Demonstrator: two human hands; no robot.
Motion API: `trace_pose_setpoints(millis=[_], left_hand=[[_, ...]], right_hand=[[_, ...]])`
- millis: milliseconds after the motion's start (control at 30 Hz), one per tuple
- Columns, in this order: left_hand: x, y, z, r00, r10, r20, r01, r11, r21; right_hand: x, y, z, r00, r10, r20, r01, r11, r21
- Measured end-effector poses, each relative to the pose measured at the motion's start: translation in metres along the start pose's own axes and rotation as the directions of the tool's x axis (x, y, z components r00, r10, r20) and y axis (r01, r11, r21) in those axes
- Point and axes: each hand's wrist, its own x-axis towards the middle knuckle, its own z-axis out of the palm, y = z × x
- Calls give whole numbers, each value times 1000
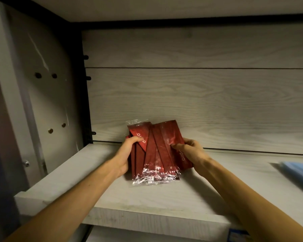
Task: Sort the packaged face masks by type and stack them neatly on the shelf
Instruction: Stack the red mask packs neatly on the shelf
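Red masks: I see a bundle of red packaged masks (154, 152) in clear wrap, held between both hands over the left part of the shelf, close to the back wall. The packs are fanned unevenly, some tilted against the others. Their crinkled clear lower edges sit at or just above the board; I cannot tell whether they touch it.

Left hand: my view shows the left hand (128, 152) gripping the left side of the bundle, thumb curled over the front of the packs near the white lettering, fingers hidden behind them.

Right hand: the right hand (191, 151) pinches the right side of the bundle, thumb pressed on the glossy front, fingers curled round the edge and back.

Shelf: a pale wood-grain shelf (147, 203) with a thick front edge; both forearms reach in over it from below.

Back wall: pale wood-grain back panel (199, 95) with one dark horizontal seam across it, directly behind the red masks.

Side wall: a grey side panel (42, 95) on the left with several small peg holes and a dark upright strip at the corner.

Blue packs: at the far right edge of the shelf I see a blue stack (299, 170), blurred, well apart from the red masks; I cannot make out detail.
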Motion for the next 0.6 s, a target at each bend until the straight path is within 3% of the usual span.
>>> trace_pose_setpoints(millis=[133, 367, 600], left_hand=[[0, 0, 0, 998, 30, -64, -28, 999, 25], [-5, -1, 1, 992, 108, -68, -106, 994, 33], [-8, 4, -1, 997, 24, -75, -23, 1000, 18]], right_hand=[[3, -6, -6, 994, 39, -98, -33, 998, 55], [-3, -11, -7, 992, 124, 10, -122, 989, -83], [2, -15, -20, 980, 35, -195, -28, 999, 40]])
